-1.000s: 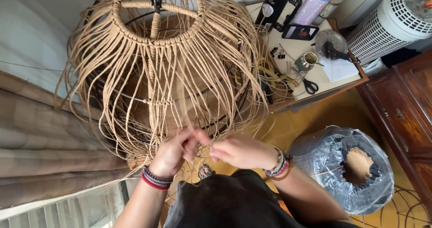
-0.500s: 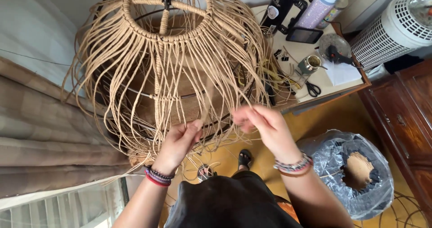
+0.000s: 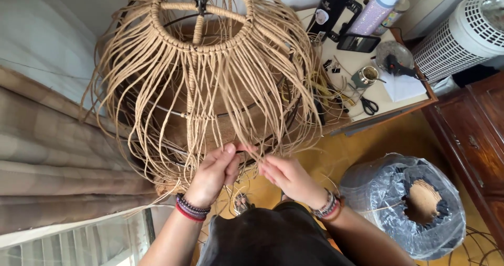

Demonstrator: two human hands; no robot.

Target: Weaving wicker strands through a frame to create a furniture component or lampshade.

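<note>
A hanging wire lampshade frame [image 3: 202,32] is wrapped at its top ring with tan cord, and many loose tan cord strands [image 3: 173,103] drape down over it. My left hand [image 3: 212,174] pinches several strands at the lower ring of the frame. My right hand [image 3: 286,177] sits just to the right of it, fingers closed on the same bunch of strands. Both wrists wear beaded bracelets. The lower ends of the strands are partly hidden behind my hands.
A large cord spool wrapped in plastic [image 3: 404,208] stands on the yellow floor at the right. A side table [image 3: 388,100] holds scissors [image 3: 369,106], a black bottle [image 3: 331,6], a spray can and a phone. A white fan heater [image 3: 459,35] and a wooden cabinet [image 3: 472,135] are at the far right. Curtains [image 3: 63,166] hang left.
My right hand swung out to the right with strands half a second ago and has come back beside my left hand. The view has tilted down slightly.
</note>
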